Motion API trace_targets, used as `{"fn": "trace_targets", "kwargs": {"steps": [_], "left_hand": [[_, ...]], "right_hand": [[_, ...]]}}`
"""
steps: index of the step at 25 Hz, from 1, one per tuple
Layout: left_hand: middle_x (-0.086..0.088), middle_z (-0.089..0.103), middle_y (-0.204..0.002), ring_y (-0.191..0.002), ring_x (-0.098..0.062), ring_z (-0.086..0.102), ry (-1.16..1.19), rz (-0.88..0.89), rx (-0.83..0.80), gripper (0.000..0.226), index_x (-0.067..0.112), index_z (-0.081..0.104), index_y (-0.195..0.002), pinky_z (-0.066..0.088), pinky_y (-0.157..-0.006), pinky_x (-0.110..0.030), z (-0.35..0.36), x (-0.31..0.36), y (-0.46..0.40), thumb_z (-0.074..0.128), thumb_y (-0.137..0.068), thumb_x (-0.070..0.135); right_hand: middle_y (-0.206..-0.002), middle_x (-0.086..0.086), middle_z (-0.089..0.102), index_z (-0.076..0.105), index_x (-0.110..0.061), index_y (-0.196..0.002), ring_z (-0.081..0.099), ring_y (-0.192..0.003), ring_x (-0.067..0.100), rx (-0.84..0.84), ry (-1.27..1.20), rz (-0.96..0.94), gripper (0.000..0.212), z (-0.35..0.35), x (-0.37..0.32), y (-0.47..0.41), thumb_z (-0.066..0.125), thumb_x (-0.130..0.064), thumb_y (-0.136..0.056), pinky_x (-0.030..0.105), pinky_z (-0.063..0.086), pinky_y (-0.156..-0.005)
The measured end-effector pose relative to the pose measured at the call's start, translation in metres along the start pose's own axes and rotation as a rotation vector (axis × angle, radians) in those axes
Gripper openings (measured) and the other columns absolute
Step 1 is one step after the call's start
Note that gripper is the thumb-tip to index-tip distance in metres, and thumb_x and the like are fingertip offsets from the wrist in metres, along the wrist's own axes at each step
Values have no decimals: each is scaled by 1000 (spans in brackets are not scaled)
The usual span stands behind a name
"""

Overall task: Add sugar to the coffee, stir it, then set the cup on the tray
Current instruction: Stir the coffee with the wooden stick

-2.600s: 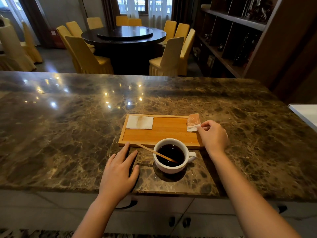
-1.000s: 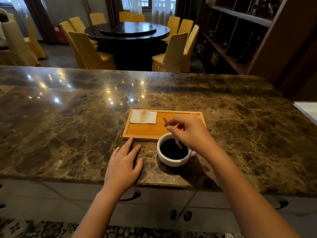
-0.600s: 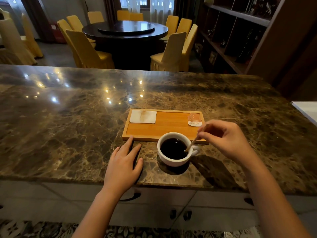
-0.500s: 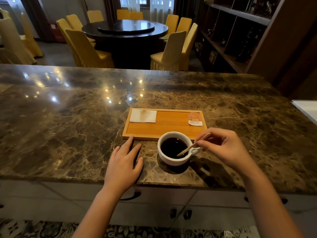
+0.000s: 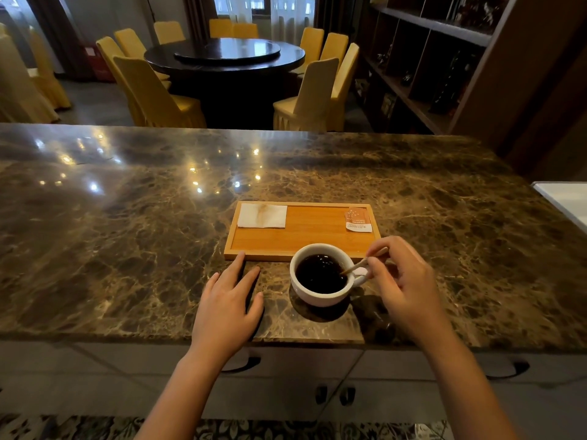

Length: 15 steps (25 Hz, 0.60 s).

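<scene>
A white cup [image 5: 314, 296] of black coffee stands on the marble counter, just in front of a wooden tray [image 5: 305, 233]. My right hand [image 5: 403, 281] pinches a thin wooden stir stick [image 5: 362, 263] whose lower end dips into the coffee at the cup's right side, above the handle. My left hand [image 5: 228, 300] lies flat on the counter left of the cup, fingers spread, fingertips near the tray's front edge. An orange sugar packet [image 5: 358, 220] lies at the tray's far right corner. A white napkin [image 5: 262, 215] lies at its far left corner.
The marble counter [image 5: 127, 217] stretches wide on both sides. A white surface [image 5: 565, 198] adjoins it at the right edge. Beyond the counter stand a round dark table [image 5: 225, 55] with yellow chairs and a dark shelf unit [image 5: 444, 58] on the right.
My right hand left the sugar packet on the tray, took the stir stick and moved it around in the coffee, from the cup's far side to its right side. The left hand stayed flat.
</scene>
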State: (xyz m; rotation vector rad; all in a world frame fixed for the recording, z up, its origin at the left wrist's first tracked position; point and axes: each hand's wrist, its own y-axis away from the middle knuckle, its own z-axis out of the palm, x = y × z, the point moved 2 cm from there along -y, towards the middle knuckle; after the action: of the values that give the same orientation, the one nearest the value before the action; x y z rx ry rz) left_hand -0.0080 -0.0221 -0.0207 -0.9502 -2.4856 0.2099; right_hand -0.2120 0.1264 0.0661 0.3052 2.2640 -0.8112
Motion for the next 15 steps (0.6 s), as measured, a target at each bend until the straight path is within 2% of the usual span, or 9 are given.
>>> {"fn": "trace_targets", "kwargs": {"steps": [3,6,9,12,15], "left_hand": [[-8,31,-148,-126,-25,39,-1,1,2,43,18,52,-127,28,-104,-46,0,0,-1,57,-86,31],[-8,30,-148,-128,-24,37,0,7,-5,43,18,51,-128,23,-105,-44,0,-1,-1,55,-87,31],[-7,29,-149,-129,-24,35,1,6,-7,44,18,50,-129,22,-106,-44,0,-1,0,55,-87,32],[-7,28,-149,-130,-23,35,-3,12,-11,44,18,50,-129,21,-106,-44,0,-1,0,54,-88,32],[-8,29,-148,-130,-24,35,0,12,-9,44,17,50,-129,21,-106,-43,0,-1,0,55,-88,31]], "right_hand": [[-81,-8,61,57,-20,-83,60,-74,7,-40,-53,38,14,1,-5,3,58,-6,-87,16,50,-59],[-76,-6,68,65,-20,-83,66,-74,9,-27,-239,140,12,7,-3,5,62,-8,-85,18,54,-63],[-80,-5,70,69,-14,-86,69,-76,10,104,-409,212,13,18,1,8,62,-4,-85,18,56,-62],[-85,-8,67,66,-19,-88,65,-79,7,204,-265,157,14,20,2,10,60,-7,-87,16,54,-65],[-83,-9,57,58,-18,-90,57,-82,2,190,-45,34,10,16,0,11,53,-10,-91,11,46,-64]]}}
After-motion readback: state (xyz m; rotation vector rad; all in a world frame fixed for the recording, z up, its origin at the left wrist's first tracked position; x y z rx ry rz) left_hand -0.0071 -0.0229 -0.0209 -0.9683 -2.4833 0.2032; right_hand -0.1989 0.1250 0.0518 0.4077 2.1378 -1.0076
